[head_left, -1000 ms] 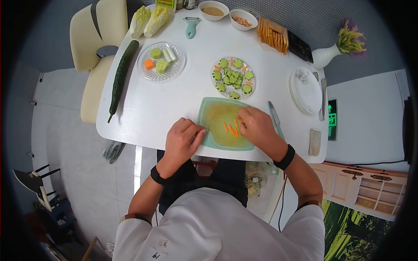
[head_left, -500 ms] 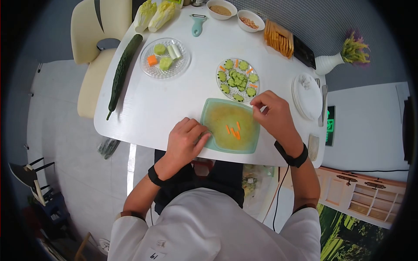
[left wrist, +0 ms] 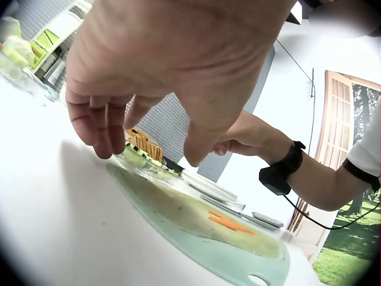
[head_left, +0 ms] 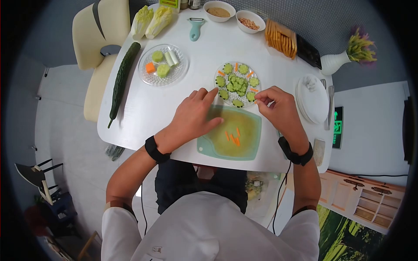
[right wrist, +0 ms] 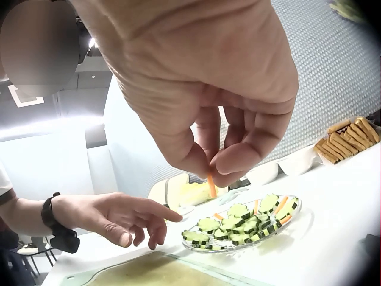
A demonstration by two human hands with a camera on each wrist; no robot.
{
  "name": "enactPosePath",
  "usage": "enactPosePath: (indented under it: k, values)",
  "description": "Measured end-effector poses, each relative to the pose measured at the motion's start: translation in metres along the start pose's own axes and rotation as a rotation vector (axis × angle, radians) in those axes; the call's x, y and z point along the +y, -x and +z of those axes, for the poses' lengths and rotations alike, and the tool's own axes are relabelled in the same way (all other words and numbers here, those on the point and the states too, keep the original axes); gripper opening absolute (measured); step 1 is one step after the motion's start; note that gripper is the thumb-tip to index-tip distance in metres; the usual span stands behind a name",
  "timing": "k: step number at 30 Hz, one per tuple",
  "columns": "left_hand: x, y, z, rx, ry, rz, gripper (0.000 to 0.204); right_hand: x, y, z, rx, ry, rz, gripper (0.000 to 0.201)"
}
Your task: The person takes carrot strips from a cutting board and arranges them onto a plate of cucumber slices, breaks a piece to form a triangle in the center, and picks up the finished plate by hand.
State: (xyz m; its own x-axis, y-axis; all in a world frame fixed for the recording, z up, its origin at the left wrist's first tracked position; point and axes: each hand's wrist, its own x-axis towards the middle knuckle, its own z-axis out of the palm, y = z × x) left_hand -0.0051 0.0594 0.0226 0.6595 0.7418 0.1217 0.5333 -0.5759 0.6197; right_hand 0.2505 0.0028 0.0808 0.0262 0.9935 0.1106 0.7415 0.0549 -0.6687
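Between thumb and fingers, my right hand [head_left: 281, 111] pinches a thin carrot strip [right wrist: 212, 186] over the right edge of a round clear plate [head_left: 220, 68]. Flower-shaped cucumber slices [head_left: 237, 85] fill the plate's middle and ring its rim, with carrot strips between some of them. My left hand [head_left: 193, 114] reaches to the plate's left side, fingers extended, fingertips right at the rim and nothing held. Below the plate lies a green cutting board [head_left: 250, 130] bearing several carrot strips [head_left: 236, 141]; the left thumb overlaps the board in the head view.
A clear dish [head_left: 143, 77] with vegetable chunks and a long cucumber [head_left: 123, 82] lie to the left. Farther back are cabbage [head_left: 159, 21], a peeler [head_left: 195, 31], two bowls [head_left: 220, 17] and biscuits [head_left: 278, 41]. Stacked white plates [head_left: 315, 104] stand at the right.
My right hand has gone from the cutting board to the plate's right edge with a carrot strip. The left hand has left the board's left edge and moved up to the plate.
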Motion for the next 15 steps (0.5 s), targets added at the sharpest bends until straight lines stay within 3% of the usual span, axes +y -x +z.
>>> enactPosePath:
  k: [15]
  values:
    - [-0.002, -0.014, 0.009, 0.028, -0.055, 0.005, 0.069, 0.007, -0.01, 0.01, 0.014, 0.001, -0.043, 0.012]
